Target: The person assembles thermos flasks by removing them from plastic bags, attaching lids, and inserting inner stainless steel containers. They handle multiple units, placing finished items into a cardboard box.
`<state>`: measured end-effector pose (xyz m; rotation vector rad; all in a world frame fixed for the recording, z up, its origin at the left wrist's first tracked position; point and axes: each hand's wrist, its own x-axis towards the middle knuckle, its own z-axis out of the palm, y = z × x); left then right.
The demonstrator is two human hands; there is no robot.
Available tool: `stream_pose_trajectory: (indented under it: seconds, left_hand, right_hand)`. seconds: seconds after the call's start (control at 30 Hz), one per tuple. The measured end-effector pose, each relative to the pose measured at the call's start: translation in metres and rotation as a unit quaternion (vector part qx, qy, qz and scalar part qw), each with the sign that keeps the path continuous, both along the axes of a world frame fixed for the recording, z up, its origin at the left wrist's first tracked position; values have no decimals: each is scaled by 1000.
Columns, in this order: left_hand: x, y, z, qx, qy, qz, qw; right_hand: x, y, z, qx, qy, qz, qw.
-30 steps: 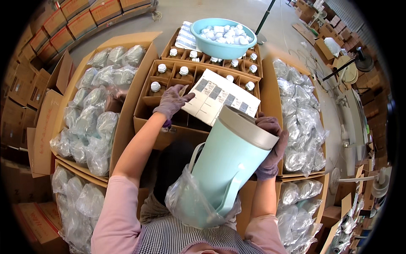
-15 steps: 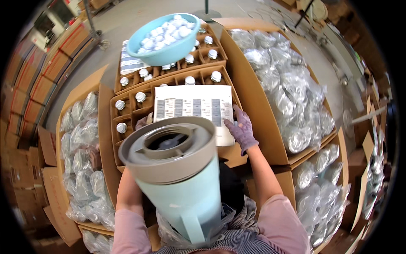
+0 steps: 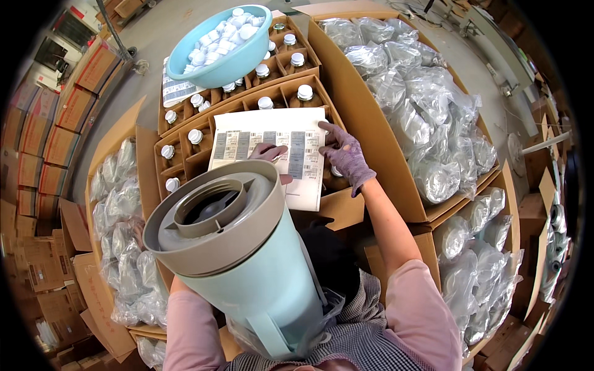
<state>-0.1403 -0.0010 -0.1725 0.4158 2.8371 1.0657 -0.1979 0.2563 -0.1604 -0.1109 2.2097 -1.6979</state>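
Observation:
A stack of printed label sheets (image 3: 266, 123) lies tilted on a divided carton (image 3: 162, 143) of capped glass bottles. My gloved left hand (image 3: 271, 154) rests over the printed labels, fingers stretched and thumb apart, its wrist hidden behind a jug. At the stack's right edge, my right hand (image 3: 351, 159), in a purple glove, closes its fingers on the sheets. The large light-blue jug (image 3: 253, 272), with a grey ring-shaped collar (image 3: 213, 216) and a handle, stands tilted against my front, clear plastic film around its lower part.
A blue basin (image 3: 247, 65) of white caps sits on a second bottle carton behind. Open cartons of plastic-wrapped items flank me, one at the left (image 3: 147, 185) and a bigger one at the right (image 3: 365, 136). Stacked boxes (image 3: 74, 117) line the far left.
My left hand has moved from the stack's left edge onto its printed face. The jug appears farther left and tilts more. My right hand remains at the right edge, slightly higher.

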Motion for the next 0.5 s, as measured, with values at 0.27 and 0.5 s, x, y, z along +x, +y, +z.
stream_pose_trajectory:
  seconds: [0.27, 0.5]
  left_hand:
    - [-19, 7, -28, 106, -48, 72, 991]
    - [-17, 7, -25, 86, -9, 82, 993]
  right_hand:
    - [0, -7, -5, 251, 107, 211, 939]
    - [-3, -22, -13, 24, 94, 51, 994]
